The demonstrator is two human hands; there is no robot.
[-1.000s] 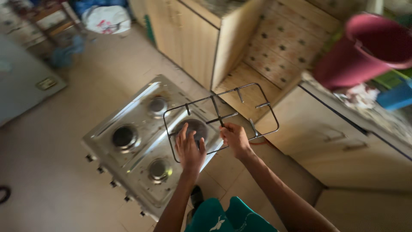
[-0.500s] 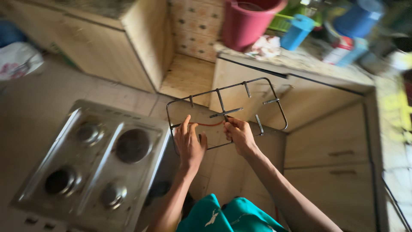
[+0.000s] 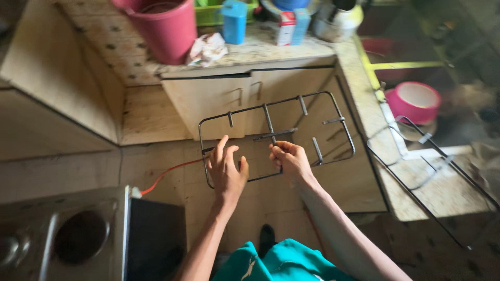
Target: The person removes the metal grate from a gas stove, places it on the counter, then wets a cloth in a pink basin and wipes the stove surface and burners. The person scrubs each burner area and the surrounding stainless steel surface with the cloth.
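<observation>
Holding a black wire pan-support grate (image 3: pixel 276 136) out over the floor, centre of the frame, clear of any surface. Left hand (image 3: pixel 227 170) at the grate's lower left corner, fingers spread loose and only partly curled round the rim wire — more a steadying touch than a firm clasp. Right hand (image 3: pixel 289 160) closed round the middle bar near the lower edge, taking what looks like most of the weight. Far edge of the grate tipped upward toward the cabinet doors (image 3: pixel 234 104) at upper centre.

Risks from here, as a judgement only: one real grip, and that set near one edge — easy for the far side to swing or drop. Prongs sticking inward and a protruding corner at right, close to the worktop edge (image 3: pixel 367 99); a knock there likely enough. Second grate (image 3: pixel 416 156) already propped against the counter at right of frame, overhanging its edge, half off; a bump from the held one could send it clattering down. Pink bowl (image 3: pixel 414 101) just beyond, upper right, also within reach of a careless swing.

Lower left of frame: steel gas hob (image 3: pixel 62 234) standing on the floor, orange hose (image 3: pixel 169 174) trailing out behind it toward the hands. Snagging a foot or a grate corner on that hose, a fair worry. Pink bucket (image 3: pixel 164 28) and blue cup (image 3: pixel 234 21) on the worktop, top of frame, well apart from the grate.
</observation>
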